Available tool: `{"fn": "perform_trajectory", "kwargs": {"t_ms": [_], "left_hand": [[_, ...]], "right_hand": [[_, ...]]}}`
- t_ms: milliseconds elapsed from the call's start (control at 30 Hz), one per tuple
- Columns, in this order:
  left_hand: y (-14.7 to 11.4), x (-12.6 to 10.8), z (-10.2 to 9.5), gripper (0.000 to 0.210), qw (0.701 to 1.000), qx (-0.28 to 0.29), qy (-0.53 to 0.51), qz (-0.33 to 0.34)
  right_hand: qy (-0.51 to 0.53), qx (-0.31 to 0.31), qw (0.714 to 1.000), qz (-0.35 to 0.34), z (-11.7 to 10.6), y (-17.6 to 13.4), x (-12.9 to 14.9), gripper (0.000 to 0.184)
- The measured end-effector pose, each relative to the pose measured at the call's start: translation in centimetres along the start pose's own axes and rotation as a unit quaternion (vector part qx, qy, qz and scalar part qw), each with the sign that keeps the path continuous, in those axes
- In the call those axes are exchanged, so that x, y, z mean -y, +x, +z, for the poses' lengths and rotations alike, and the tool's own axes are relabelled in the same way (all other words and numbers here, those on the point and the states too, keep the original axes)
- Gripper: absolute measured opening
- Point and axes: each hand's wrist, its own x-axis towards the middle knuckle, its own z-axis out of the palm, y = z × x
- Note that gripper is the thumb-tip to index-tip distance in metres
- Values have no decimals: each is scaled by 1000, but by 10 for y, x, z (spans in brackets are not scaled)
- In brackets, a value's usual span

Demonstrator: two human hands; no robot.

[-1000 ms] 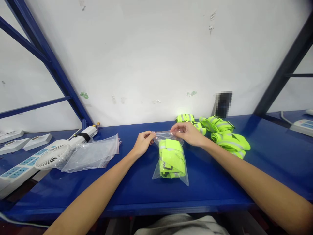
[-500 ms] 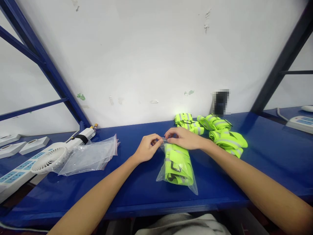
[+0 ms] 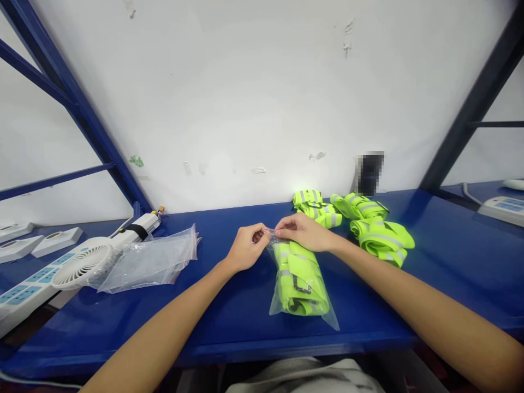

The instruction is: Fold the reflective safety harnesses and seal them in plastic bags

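A clear zip-top plastic bag (image 3: 331, 321) lies on the blue table, its top end pointing away from me. Inside it is a rolled neon-yellow reflective strap (image 3: 301, 270) with grey bands and a dark buckle. My left hand (image 3: 249, 245) pinches the left part of the bag's top edge between thumb and fingers. Close beside it, my right hand (image 3: 305, 232) pinches the same edge, its fingers curled over the bag's mouth. Part of the bag's top is hidden under the right hand.
Several rolled yellow reflective straps (image 3: 382, 237) lie at the back right. A stack of flat clear bags (image 3: 153, 259) rests at the left, beside a white fan (image 3: 84, 266) and a power strip (image 3: 39, 281). A pixelated dark object (image 3: 369, 173) stands against the wall.
The lower end of the bag with the strap has swung slightly right and toward me. Both hands stay at its top edge, with a little more of the edge showing between them.
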Motion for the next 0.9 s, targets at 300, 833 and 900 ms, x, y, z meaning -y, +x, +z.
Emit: {"fn": "perform_trajectory", "kwargs": {"t_ms": [300,833,900], "left_hand": [[-1,1,-2,32,999,29,-20,18],[0,6,0,31,999,36,0,26],[0,5,1,30,999,40,-1,28]], "right_hand": [[31,1,1000,-5,2,2,-11,25],[-19,-15,1000,-19,7,-1,-2,13],[-28,-16,999,-29,7,-2,0,11]]}}
